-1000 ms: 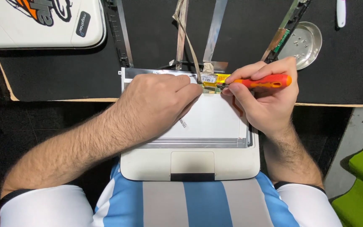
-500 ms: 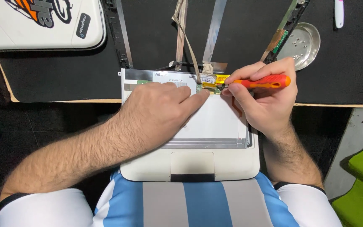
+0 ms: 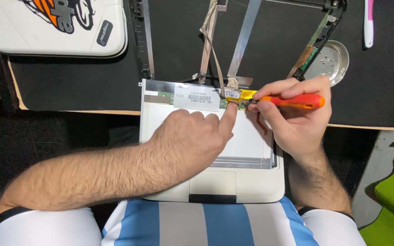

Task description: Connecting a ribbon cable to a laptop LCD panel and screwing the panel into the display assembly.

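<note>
Right hand (image 3: 292, 118) grips an orange-handled screwdriver (image 3: 292, 100); left hand (image 3: 192, 136), forefinger out, presses the flat panel (image 3: 160, 114).

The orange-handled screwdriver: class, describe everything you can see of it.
The screwdriver has a glossy orange handle, plastic by its look, lying almost level and pointing left. The right hand grips it, fingers wrapped over the handle. Its short shaft meets the yellow-taped connector at the display panel top edge, beside the left hand forefinger.

Screwdriver tip (image 3: 251, 101) behind the right hand (image 3: 288, 116); green seat (image 3: 391, 200) cut by edge.
</note>
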